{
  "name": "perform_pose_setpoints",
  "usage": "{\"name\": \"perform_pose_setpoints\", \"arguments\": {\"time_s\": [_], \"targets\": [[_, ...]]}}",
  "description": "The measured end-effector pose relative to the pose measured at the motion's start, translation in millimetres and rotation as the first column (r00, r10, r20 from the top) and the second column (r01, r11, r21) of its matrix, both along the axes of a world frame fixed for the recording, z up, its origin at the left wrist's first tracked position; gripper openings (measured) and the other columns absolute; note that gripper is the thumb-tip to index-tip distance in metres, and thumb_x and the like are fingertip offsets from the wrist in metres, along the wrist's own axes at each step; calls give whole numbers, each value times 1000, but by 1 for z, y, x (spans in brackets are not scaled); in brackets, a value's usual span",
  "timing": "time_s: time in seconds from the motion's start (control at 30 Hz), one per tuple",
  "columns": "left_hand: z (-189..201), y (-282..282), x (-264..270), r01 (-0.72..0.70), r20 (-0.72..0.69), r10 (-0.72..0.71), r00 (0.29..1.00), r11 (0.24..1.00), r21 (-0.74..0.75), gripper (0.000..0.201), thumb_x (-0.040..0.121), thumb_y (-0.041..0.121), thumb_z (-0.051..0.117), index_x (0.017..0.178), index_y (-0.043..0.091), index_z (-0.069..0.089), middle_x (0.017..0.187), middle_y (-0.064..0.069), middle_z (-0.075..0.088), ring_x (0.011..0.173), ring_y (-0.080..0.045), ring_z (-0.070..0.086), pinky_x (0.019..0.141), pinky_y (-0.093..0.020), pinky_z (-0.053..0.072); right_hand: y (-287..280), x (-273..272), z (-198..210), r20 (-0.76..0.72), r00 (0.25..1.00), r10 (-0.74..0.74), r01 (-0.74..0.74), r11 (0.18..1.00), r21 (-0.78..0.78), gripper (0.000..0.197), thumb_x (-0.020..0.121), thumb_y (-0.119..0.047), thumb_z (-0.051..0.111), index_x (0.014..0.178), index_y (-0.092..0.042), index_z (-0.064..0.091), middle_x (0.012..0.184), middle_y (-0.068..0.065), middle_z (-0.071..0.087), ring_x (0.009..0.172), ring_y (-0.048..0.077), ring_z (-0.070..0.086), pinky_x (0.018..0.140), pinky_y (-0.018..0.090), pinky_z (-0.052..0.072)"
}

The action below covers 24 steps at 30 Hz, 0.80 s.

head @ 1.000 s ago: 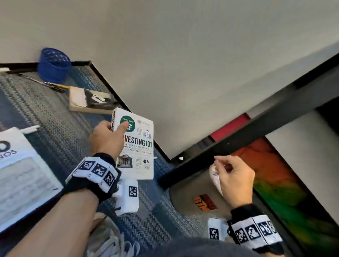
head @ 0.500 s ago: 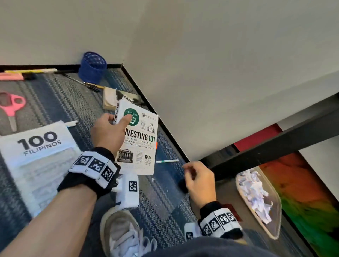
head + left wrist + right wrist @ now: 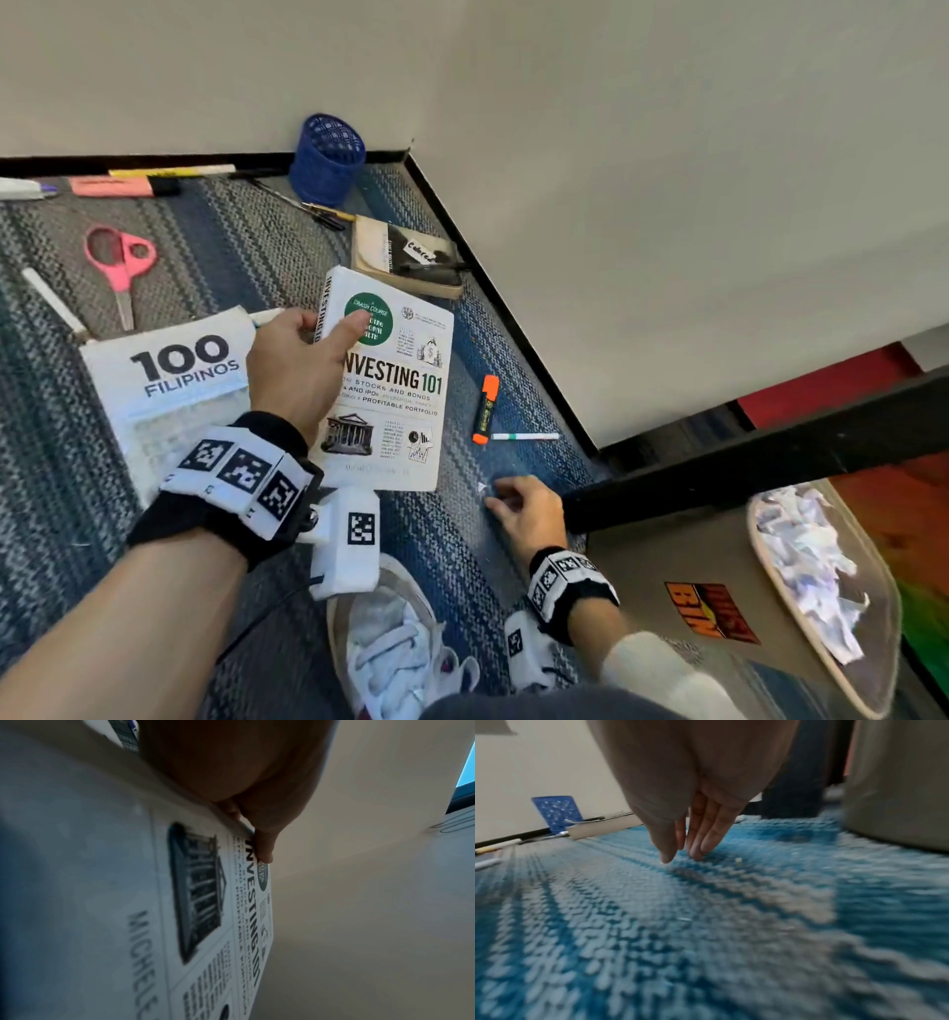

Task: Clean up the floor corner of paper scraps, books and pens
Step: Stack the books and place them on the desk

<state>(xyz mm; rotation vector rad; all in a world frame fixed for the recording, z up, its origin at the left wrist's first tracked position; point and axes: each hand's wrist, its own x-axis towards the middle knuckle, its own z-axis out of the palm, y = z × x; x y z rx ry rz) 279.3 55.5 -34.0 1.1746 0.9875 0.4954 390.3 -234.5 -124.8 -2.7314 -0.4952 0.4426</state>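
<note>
My left hand [image 3: 321, 331] grips the white "Investing 101" book [image 3: 395, 390] by its spine edge, thumb on the cover, and holds it tilted above the carpet. The left wrist view shows the thumb [image 3: 262, 845] pressed on that cover [image 3: 200, 902]. My right hand [image 3: 495, 501] is down on the blue carpet beside a tiny white paper scrap [image 3: 481, 486]. In the right wrist view its fingertips [image 3: 695, 854] point down onto the carpet and hold nothing. An orange highlighter [image 3: 486, 408] and a white pen [image 3: 524, 436] lie just beyond it.
A bin [image 3: 667, 570] with paper scraps [image 3: 806, 555] stands at the right under a black bar [image 3: 744, 462]. In the corner are a blue pen cup [image 3: 328, 154] and an old book [image 3: 411, 257]. Pink scissors [image 3: 120, 267], the "100 Filipinos" book [image 3: 174, 370] and several pens lie at the left.
My right hand left the bin and came down left onto the carpet. The view swung left. My left hand still holds the book.
</note>
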Motion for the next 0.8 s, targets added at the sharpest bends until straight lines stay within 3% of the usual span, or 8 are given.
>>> {"name": "perform_pose_setpoints", "arguments": {"time_s": [0.2, 0.37, 0.47, 0.53, 0.6, 0.7, 0.73, 0.8], "targets": [[-7, 0, -5, 2, 8, -2, 1000, 1000, -14, 29, 82, 42, 75, 84, 17, 62, 93, -6, 73, 90, -29, 70, 84, -51, 57, 21, 5, -11, 87, 996, 28, -24, 999, -48, 10, 82, -27, 73, 86, -18, 71, 91, -1, 66, 82, 18, 62, 78, 30, 50], [-3, -5, -1, -7, 32, 8, 999, 1000, -19, 29, 84, 40, 74, 88, 13, 63, 92, -5, 72, 89, -27, 70, 78, -40, 57, 26, 6, -4, 74, 975, 209, -188, 957, -223, 14, 92, -24, 57, 91, -11, 61, 99, 9, 62, 91, 30, 60, 78, 38, 46], [-7, -9, 5, 3, 24, -3, 1000, 999, -38, 30, 81, 43, 76, 83, 17, 62, 91, -6, 73, 88, -27, 71, 83, -48, 58, 19, -7, 28, 95, 980, 173, -162, 980, -114, 10, 94, -19, 51, 86, -11, 51, 85, 7, 62, 77, 27, 59, 70, 39, 47], [-8, -16, 12, 34, 23, -32, 999, 997, -66, 33, 78, 46, 77, 84, 18, 62, 92, -5, 73, 87, -26, 71, 83, -50, 57, 2, -21, 70, 196, 978, 75, -90, 994, 65, 12, 93, -16, 55, 82, -14, 50, 74, 1, 60, 66, 18, 56, 63, 29, 44], [-7, -22, 20, 46, 27, -44, 999, 996, -74, 34, 79, 46, 77, 86, 17, 62, 93, -5, 73, 87, -25, 71, 82, -47, 58, -23, -38, 123, 379, 925, 21, -93, 981, 172, 10, 90, -10, 62, 82, -14, 56, 74, -2, 60, 67, 12, 57, 62, 20, 44], [-3, -40, 33, 92, 58, -86, 995, 989, -115, 35, 80, 42, 77, 95, 13, 63, 94, -5, 73, 83, -22, 71, 77, -41, 59, -75, -53, 190, 646, 750, -142, 15, 980, 197, 6, 84, -4, 69, 85, -9, 66, 80, 1, 65, 72, 11, 59, 70, 11, 43], [-2, -45, 37, 105, 65, -97, 993, 986, -127, 36, 80, 41, 77, 96, 12, 63, 93, -5, 73, 82, -22, 71, 77, -42, 59, -94, -51, 200, 687, 693, -216, 92, 973, 213, 6, 83, -3, 69, 88, -8, 68, 83, 4, 67, 74, 14, 61, 73, 11, 43], [4, -58, 41, 132, 83, -121, 989, 981, -141, 36, 81, 39, 77, 97, 9, 63, 92, -7, 73, 79, -23, 71, 76, -42, 59, -129, -44, 211, 709, 634, -308, 259, 949, 180, 12, 86, -2, 66, 96, -6, 71, 92, 10, 71, 85, 26, 67, 81, 26, 48]]}}
